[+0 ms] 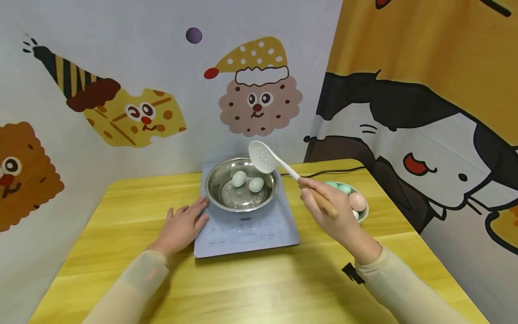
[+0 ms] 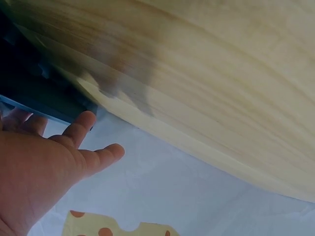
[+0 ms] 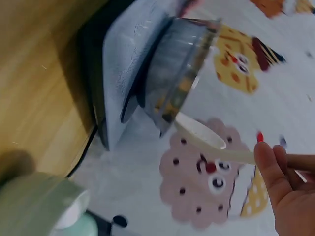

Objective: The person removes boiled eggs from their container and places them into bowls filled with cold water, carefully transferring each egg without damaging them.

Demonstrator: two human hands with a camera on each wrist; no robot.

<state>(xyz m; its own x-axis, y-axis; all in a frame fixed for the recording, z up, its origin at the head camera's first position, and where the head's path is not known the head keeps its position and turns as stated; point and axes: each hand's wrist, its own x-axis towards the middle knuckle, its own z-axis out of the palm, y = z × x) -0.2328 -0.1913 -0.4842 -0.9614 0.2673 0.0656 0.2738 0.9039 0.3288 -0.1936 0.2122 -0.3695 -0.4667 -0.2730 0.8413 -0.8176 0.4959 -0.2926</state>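
Note:
My right hand [image 1: 336, 213] grips the wooden handle of a white slotted spoon [image 1: 261, 156]. Its perforated bowl is raised over the back right rim of a steel pan [image 1: 238, 198]. Inside the pan lie two pale eggs, one egg [image 1: 239, 178] left of the other egg [image 1: 256, 184]. The pan stands on a light induction cooktop [image 1: 247, 249]. My left hand [image 1: 181, 228] touches the cooktop's left edge with extended fingers, near the pan. In the right wrist view the spoon [image 3: 202, 135] appears beside the pan's rim, with no egg visible in it.
Right of the cooktop, partly behind my right hand, a small bowl [image 1: 366, 211] holds several green, pink and white eggs. A black cable [image 1: 336, 171] runs along the table's back edge. Printed cloth [image 1: 162, 58] hangs behind the wooden table [image 1: 121, 211].

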